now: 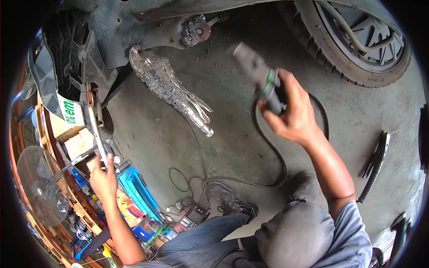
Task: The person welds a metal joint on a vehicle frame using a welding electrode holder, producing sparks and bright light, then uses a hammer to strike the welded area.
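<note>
My right hand (295, 107) is wrapped around a dark corded power tool, apparently an angle grinder (270, 89), with a green band. It is held above the floor, its front end blurred. To its left, locking pliers (165, 80) crusted with lumpy metal spatter hang from a grey metal panel (111, 29); a thin cable trails below them. On the left, my left hand (103, 178) closes at the lower end of a slim silver rod (96, 129) below the black vehicle parts. A round fitting (203, 31) with a rough metal crust sits at the top.
A tyred wheel (353, 49) stands at upper right. An electrode holder (376, 161) with a thin rod lies on the right floor. The black cord (283, 167) curves across the floor. A blue tray (136, 192), red-and-black machine (192, 218) and caged fan (42, 187) stand lower left.
</note>
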The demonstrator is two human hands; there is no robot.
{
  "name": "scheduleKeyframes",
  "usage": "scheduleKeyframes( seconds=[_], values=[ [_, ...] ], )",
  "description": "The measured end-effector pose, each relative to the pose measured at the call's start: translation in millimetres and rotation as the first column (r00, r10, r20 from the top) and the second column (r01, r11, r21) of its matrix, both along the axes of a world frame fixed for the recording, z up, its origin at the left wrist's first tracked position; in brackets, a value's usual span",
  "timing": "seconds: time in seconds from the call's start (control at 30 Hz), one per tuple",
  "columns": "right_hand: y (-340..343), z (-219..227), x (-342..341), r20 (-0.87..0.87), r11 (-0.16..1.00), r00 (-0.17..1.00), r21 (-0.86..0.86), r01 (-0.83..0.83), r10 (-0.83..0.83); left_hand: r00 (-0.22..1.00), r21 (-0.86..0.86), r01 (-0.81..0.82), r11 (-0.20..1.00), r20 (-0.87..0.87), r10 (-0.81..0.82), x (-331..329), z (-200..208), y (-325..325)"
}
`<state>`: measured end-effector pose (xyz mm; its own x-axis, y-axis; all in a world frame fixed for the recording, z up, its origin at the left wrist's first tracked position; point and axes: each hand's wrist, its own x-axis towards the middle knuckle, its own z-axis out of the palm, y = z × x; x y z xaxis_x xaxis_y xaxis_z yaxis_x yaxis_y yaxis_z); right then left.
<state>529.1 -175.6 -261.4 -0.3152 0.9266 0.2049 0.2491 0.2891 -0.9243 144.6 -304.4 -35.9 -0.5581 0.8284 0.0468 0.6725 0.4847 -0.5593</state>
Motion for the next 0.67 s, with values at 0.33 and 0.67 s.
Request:
scheduleKeyframes(
  seconds=[0.33,0.67],
  values=[
    [26,-1,-25,0.012,0.994,1.000,-0.112,-0.008,0.009,0.985,-0.066,0.039,0.997,-0.162,-0.050,-2,-5,-4],
    [59,-36,-12,0.242,0.887,0.920,-0.422,-0.187,0.309,0.979,-0.056,0.042,0.998,-0.197,-0.052,-2,-12,-3]
  ],
)
